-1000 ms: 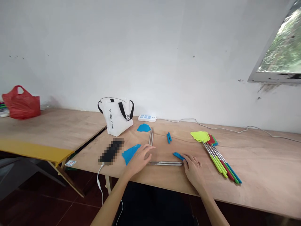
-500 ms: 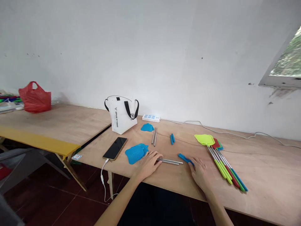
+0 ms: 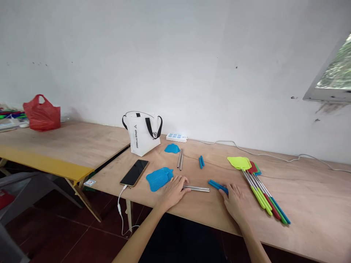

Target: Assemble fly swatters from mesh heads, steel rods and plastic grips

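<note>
My left hand (image 3: pixel 175 190) is closed over two slim metal tubes (image 3: pixel 199 189), whose right ends point toward my other hand. Just left of it lie blue fly swatter heads (image 3: pixel 158 179), stacked and overlapping. My right hand (image 3: pixel 233 199) has its fingers round the near end of two blue handle grips (image 3: pixel 217 185) lying side by side on the table. A gap separates the tubes from the grips. Farther back are another blue swatter head (image 3: pixel 172 148), a second pair of metal tubes (image 3: pixel 180 159) and two more blue grips (image 3: pixel 201 162).
Several assembled fly swatters (image 3: pixel 260 190) lie fanned out on the right. A phone (image 3: pixel 134 172) on a white cable sits at the left edge, before a white bag (image 3: pixel 144 137). A power strip (image 3: pixel 176 137) rests by the wall. On the neighbouring table stands a red bag (image 3: pixel 42 115).
The tubes under my left hand have drawn left, and their right ends now line up. The two blue grips at my right hand have spread slightly, so both show.
</note>
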Motion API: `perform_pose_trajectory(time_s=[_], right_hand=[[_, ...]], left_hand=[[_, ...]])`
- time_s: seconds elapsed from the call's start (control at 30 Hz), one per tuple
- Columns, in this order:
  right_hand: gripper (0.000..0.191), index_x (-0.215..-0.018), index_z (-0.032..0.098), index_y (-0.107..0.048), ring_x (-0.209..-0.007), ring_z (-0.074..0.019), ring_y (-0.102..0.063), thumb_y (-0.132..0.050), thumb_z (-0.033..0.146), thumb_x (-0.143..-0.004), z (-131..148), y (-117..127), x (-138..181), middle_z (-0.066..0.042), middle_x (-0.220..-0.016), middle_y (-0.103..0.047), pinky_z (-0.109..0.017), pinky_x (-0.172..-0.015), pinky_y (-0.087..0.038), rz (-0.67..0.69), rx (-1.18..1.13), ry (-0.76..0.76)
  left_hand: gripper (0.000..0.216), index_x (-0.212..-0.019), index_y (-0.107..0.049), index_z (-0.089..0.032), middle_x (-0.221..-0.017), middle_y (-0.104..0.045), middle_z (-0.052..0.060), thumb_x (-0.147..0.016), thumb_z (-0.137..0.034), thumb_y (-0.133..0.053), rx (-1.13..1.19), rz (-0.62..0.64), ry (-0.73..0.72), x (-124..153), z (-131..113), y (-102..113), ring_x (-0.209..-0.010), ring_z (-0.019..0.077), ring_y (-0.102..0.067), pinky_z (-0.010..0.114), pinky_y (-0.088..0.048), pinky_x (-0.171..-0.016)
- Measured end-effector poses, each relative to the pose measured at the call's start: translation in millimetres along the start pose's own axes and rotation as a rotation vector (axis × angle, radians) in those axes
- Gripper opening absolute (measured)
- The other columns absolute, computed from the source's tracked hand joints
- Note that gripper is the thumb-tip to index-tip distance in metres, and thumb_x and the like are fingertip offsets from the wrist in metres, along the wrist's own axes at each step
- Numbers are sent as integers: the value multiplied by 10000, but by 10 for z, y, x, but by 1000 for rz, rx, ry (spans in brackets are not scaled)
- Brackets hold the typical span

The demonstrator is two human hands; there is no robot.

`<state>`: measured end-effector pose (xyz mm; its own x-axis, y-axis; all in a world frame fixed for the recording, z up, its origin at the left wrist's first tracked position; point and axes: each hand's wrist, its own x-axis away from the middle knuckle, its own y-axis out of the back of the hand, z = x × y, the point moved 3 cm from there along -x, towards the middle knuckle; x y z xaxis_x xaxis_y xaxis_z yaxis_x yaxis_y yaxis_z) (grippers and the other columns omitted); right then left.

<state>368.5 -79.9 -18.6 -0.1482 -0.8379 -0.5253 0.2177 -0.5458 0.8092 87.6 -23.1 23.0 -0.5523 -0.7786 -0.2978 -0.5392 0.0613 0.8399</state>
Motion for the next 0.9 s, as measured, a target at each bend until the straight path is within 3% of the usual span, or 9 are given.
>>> perform_pose_trajectory(time_s=[0.2,0.4,0.77,0.9], right_hand=[[264,-1013,238,-621,-1024,-295,-622,-407,386,-975,-20,13,-6,-93,-1031,-695,-428,-854,-457,-33,-149,-58],[328,-1005,235,-624,-1031,-289,-616,-363,432,-986,-5,143,-83,-93,-1032,-690,-438,-869,-469,-65,-284,-118],[352,-980,256,-621,-954,-269,-619,-351,475,-1035,124,163,-90,-77,-973,-676,-433,-868,-486,-35,-390,45],[380,-1003,239,-606,-962,-278,-604,-308,470,-1050,229,122,-69,-91,-995,-674,-428,-855,-462,-97,-336,7]], left_hand=[[163,-1023,-600,-236,-1059,-586,26,-1026,-385,-535,-58,41,38,11,2,-27,-1002,219,-577,356,-430,-883],[150,-1025,-592,-227,-1074,-610,31,-1051,-327,-484,-59,-12,18,2,9,-24,-1031,218,-588,351,-444,-896],[194,-1028,-624,-237,-1061,-621,30,-1060,-337,-461,19,-5,-51,-7,-37,18,-1051,216,-584,350,-454,-927],[173,-1023,-619,-234,-1053,-628,22,-1059,-303,-464,10,11,-56,-9,-57,13,-1042,210,-583,344,-449,-916]])
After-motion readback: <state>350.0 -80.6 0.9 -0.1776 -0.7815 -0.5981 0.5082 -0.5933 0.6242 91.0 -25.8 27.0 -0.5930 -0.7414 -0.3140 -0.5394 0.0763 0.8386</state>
